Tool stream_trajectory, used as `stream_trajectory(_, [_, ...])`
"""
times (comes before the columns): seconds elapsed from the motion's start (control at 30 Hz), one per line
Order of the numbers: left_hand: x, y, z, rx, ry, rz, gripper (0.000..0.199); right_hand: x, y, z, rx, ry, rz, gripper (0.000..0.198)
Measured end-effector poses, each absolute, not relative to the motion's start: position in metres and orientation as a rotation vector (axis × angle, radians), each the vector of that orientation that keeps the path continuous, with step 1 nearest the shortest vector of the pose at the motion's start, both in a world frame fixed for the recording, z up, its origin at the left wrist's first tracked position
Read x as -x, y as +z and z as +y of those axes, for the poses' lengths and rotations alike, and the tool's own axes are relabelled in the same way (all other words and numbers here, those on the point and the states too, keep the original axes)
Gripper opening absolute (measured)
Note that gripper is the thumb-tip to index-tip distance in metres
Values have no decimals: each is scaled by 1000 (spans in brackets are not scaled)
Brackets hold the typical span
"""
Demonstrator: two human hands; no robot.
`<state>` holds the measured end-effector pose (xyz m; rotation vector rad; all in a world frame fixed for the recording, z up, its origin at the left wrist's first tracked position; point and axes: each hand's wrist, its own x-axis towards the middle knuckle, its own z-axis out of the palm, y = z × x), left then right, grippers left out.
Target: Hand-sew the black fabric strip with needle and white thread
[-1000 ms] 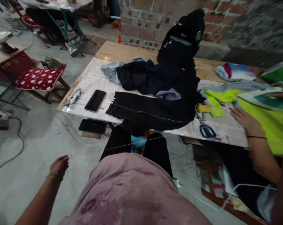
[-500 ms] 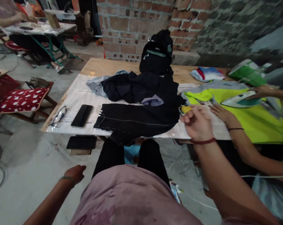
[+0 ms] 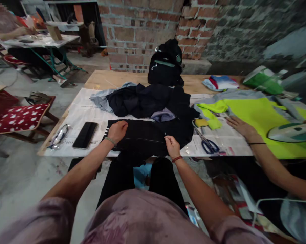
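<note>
A black garment piece (image 3: 140, 131) lies flat in front of me, with a thin white line running along it and short white stripes at its left end. My left hand (image 3: 118, 132) is over that left end, its fingers curled closed; whether they pinch anything is hidden. Near the garment's right part, my right hand (image 3: 172, 145) pinches a small, thin white object (image 3: 165, 135) whose kind I cannot make out. Blue-handled scissors (image 3: 209, 146) and a yellow block (image 3: 201, 122) lie to the right of this hand.
Crumpled dark clothes (image 3: 148, 98) and a black backpack (image 3: 165, 64) are farther back. A phone (image 3: 85, 135) and glasses (image 3: 59, 136) lie left. At right, a co-worker's hand (image 3: 240, 128) rests by a yellow-green garment (image 3: 254, 112), with an iron (image 3: 290, 132) on it.
My left hand has risen from beside the table onto the black garment. My right hand has moved left from near the yellow block, uncovering the scissors. The co-worker's iron has shifted right.
</note>
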<state>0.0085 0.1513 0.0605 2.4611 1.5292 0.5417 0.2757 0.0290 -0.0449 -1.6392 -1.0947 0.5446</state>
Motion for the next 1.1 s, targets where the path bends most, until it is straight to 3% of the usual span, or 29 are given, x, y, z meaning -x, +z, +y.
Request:
stream_trajectory(0.13, [-55,33,207,-2511,425,1522,30,-273,-48,28,1696,449,-1107,33])
stream_trajectory(0.33, [-82,16,244,-2601,-46,1488,45,-273,-48,28,1696,437,-1124,32])
stream_trajectory(0.5, [-75,24,245,-2593,-290,1428,29,-274,-47,27,1693,450,-1113,32])
stream_trajectory(0.77, [-4,33,156,-2959,701,1002,19,-267,-27,6,1504,620,-956,26])
stream_trajectory(0.97, [39,10,75,-3075,899,851,19,-260,16,-7,1422,383,-929,20])
stream_trajectory(1.1, [43,-18,61,-2999,906,1022,18,-254,25,2,1543,424,-1034,23])
